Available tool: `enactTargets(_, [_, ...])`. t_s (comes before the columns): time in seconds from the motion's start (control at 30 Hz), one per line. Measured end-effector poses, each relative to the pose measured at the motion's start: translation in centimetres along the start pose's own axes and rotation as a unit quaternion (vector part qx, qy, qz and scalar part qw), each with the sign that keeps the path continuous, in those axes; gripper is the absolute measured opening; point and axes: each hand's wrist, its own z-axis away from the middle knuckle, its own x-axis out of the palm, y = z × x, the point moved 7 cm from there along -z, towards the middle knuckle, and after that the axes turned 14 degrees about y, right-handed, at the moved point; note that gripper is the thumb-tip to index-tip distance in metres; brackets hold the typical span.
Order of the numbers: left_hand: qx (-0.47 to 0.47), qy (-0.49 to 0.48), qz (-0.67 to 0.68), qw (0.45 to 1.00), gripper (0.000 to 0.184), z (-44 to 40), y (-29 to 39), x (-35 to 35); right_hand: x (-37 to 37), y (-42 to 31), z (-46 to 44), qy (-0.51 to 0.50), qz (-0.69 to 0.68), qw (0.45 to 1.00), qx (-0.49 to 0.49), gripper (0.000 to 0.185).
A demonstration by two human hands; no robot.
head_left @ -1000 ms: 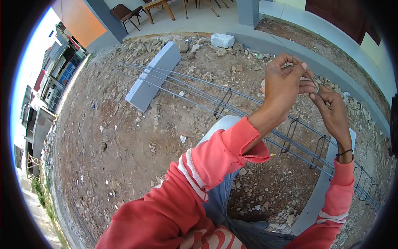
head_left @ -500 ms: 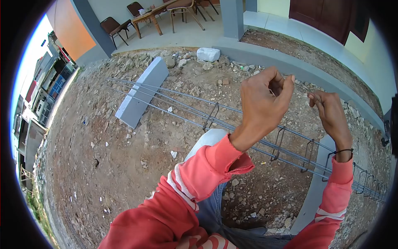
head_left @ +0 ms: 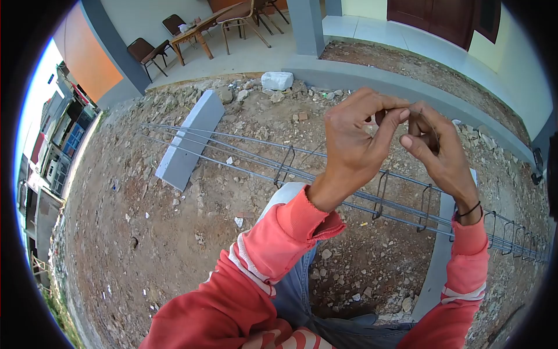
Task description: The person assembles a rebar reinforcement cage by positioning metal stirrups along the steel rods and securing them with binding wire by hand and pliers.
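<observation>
A thin, dark wire (head_left: 429, 123) seems pinched between the curled fingertips of the left hand (head_left: 356, 152) and right hand (head_left: 440, 154), held close together above the long grey steel-bar cage (head_left: 401, 208). Pinching near the wire's ends should steady it.

steel rods (head_left: 244, 157): ribbed-looking dull metal | sleeves (head_left: 290, 218): matt cloth, frayed cuff | door (head_left: 433, 20): glossy brown
</observation>
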Motion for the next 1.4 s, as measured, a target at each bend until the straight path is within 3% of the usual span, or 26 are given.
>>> enactTargets(0.07, [-0.06, 0.04, 0.066, 0.995, 0.009, 0.6, -0.7, 0.1, 0.8, -0.4, 0.3, -0.025, -0.145, 0.987, 0.062, 0.034])
enactTargets(0.1, [-0.063, 0.033, 0.078, 0.994, 0.009, 1.3, -0.9, 0.7, 1.5, -0.2, 0.4, -0.015, -0.136, 0.988, 0.067, 0.034])
enactTargets(0.17, [-0.081, 0.076, 0.097, 0.989, 0.015, 2.3, -1.2, 0.9, 2.1, 0.7, 0.3, 0.118, -0.22, 0.965, 0.078, 0.037])
enactTargets(0.2, [-0.085, 0.071, 0.104, 0.988, 0.015, 2.6, -1.1, 1.3, 3.0, 0.9, 0.4, 0.125, -0.215, 0.965, 0.082, 0.037])
enactTargets(0.27, [-0.072, 0.083, 0.09, 0.99, 0.015, 2.8, -0.5, 1.5, 2.8, 0.9, 0.5, 0.239, -0.256, 0.934, 0.071, 0.048])
enactTargets(0.37, [-0.07, 0.047, 0.04, 0.996, 0.02, 3.4, -0.1, 2.2, 1.2, 0.5, 0.6, 0.288, -0.224, 0.921, 0.138, 0.058])
enactTargets(0.6, [-0.008, -0.013, -0.045, 0.999, 0.021, 3.9, 0.4, 3.5, -0.4, 2.3, -0.3, 0.345, -0.201, 0.909, 0.115, 0.065])
enactTargets(0.67, [-0.148, 0.001, 0.095, 0.985, 0.019, 4.4, -1.0, 4.1, -2.3, 2.8, -1.3, 0.379, -0.266, 0.88, 0.104, 0.055])
enactTargets(0.7, [-0.15, 0.0, 0.096, 0.984, 0.019, 4.3, -1.2, 4.1, -4.0, 3.4, -2.0, 0.38, -0.264, 0.88, 0.106, 0.055])
enactTargets(0.77, [-0.235, -0.068, 0.108, 0.964, 0.017, 4.4, -3.0, 4.5, -7.0, 4.6, -3.5, 0.277, -0.477, 0.827, 0.109, 0.051])
enactTargets(0.83, [-0.201, -0.112, 0.057, 0.971, 0.018, 4.2, -3.4, 4.6, -8.7, 4.1, -3.1, 0.229, -0.457, 0.852, 0.111, 0.052])
enactTargets(0.9, [-0.085, -0.157, 0.012, 0.984, 0.017, 3.9, -2.2, 5.2, -8.6, 3.6, -2.8, 0.181, -0.436, 0.874, 0.11, 0.054])
enactTargets(0.93, [-0.085, -0.158, 0.012, 0.984, 0.017, 3.8, -2.3, 5.3, -8.7, 3.4, -2.6, 0.222, -0.228, 0.942, 0.108, 0.062])
enactTargets(0.97, [-0.132, -0.198, -0.008, 0.971, 0.016, 4.3, -3.2, 5.8, -8.7, 3.1, -2.3, 0.248, -0.009, 0.963, 0.103, 0.07])
enactTargets(1.0, [-0.181, -0.238, -0.029, 0.954, 0.015, 5.0, -4.1, 6.1, -8.1, 3.3, -2.2, 0.245, -0.011, 0.963, 0.108, 0.07])
enactTargets(1.07, [-0.201, -0.259, -0.05, 0.943, 0.014, 6.0, -6.0, 6.5, -4.8, 4.9, -1.5, 0.064, 0.175, 0.975, 0.118, 0.071])
enactTargets(1.1, [-0.215, -0.281, -0.07, 0.933, 0.013, 6.7, -7.1, 6.7, -4.0, 6.3, -0.7, 0.062, 0.172, 0.975, 0.126, 0.071])
enactTargets(1.17, [-0.173, -0.253, -0.08, 0.948, 0.013, 6.2, -6.6, 6.6, -1.9, 8.8, 0.9, -0.026, 0.282, 0.957, 0.063, 0.07])
enactTargets(1.2, [-0.154, -0.269, -0.072, 0.948, 0.012, 6.1, -6.1, 6.9, -1.6, 9.7, 1.7, -0.058, 0.108, 0.985, 0.119, 0.065])
enactTargets(1.23, [-0.134, -0.283, -0.064, 0.948, 0.012, 5.9, -5.5, 7.2, -2.4, 9.7, 1.7, -0.06, 0.107, 0.985, 0.121, 0.065])
enactTargets(1.3, [-0.172, -0.267, -0.039, 0.947, 0.011, 5.3, -5.7, 7.0, -2.8, 9.4, 2.3, -0.2, 0.06, 0.964, 0.167, 0.058])
enactTargets(1.37, [-0.21, -0.249, -0.014, 0.945, 0.011, 5.0, -6.6, 6.7, -3.5, 9.5, 2.0, -0.179, 0.023, 0.968, 0.173, 0.051])
enactTargets(1.4, [-0.24, -0.233, 0.013, 0.942, 0.01, 4.9, -7.6, 6.4, -4.4, 9.8, 1.4, -0.116, 0.059, 0.977, 0.169, 0.047])
